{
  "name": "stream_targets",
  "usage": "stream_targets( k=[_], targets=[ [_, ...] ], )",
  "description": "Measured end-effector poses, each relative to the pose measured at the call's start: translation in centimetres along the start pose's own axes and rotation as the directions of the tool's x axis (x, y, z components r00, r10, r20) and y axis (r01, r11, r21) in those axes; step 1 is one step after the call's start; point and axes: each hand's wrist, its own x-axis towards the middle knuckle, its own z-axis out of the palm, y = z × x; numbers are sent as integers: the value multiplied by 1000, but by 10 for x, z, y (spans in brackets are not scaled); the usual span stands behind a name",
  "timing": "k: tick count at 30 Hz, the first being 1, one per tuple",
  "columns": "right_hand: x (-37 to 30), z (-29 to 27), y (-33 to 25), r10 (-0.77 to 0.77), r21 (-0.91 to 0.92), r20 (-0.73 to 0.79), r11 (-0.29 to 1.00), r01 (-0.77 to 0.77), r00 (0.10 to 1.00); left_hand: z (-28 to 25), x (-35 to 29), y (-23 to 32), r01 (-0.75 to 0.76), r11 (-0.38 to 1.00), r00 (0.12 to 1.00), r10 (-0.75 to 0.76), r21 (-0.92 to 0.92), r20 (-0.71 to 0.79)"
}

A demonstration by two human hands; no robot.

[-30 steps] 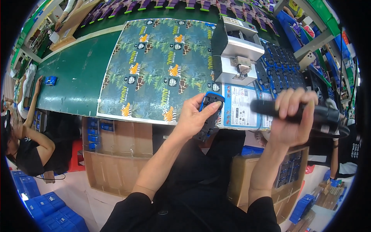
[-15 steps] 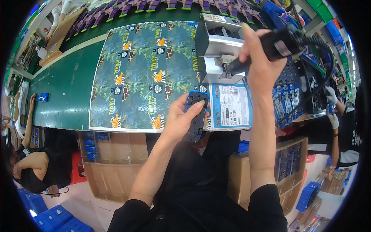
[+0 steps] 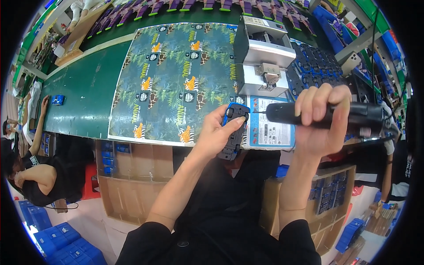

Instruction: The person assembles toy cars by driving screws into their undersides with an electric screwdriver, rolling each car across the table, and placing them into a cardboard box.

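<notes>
My left hand (image 3: 213, 136) grips a toy car (image 3: 237, 136) with a blue edge, its black underside facing up, thumb pressed across the chassis. The car is held just above the table's front edge. In my right hand (image 3: 321, 132) is a black electric screwdriver (image 3: 285, 114), fingers wrapped round its body. It lies nearly level, its thin bit pointing left at the car's far end, close to it; whether they touch I cannot tell. Behind the tool stands a metal screw feeder (image 3: 265, 55).
A printed animal-pattern sheet (image 3: 172, 88) covers the table's middle. Right of the feeder lie rows of dark and blue car parts (image 3: 316, 64). Another blue car (image 3: 57, 100) sits at left near a co-worker's hand (image 3: 45, 104). Cardboard boxes (image 3: 132, 194) flank my lap.
My right hand has brought the screwdriver from the feeder's front down toward the car and turned it level. My left hand still holds the car; the view has shifted slightly.
</notes>
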Motion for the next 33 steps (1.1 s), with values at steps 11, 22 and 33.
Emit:
stream_targets(
  k=[11, 22, 33],
  targets=[
    [-17, 15, 27, 0, -127, 29, 992, 4, 1000, 6, -1, -2, -16, 1000, 999, 16, 27, -30],
    [-29, 18, 39, -10, -200, 38, 980, 17, 999, 9, -1, 4, -24, 998, 999, 26, 50, -44],
    [-33, 18, 30, -29, -107, -17, 994, 27, 999, 9, -3, -6, -110, 982, 991, 119, 154, -56]
  ],
)
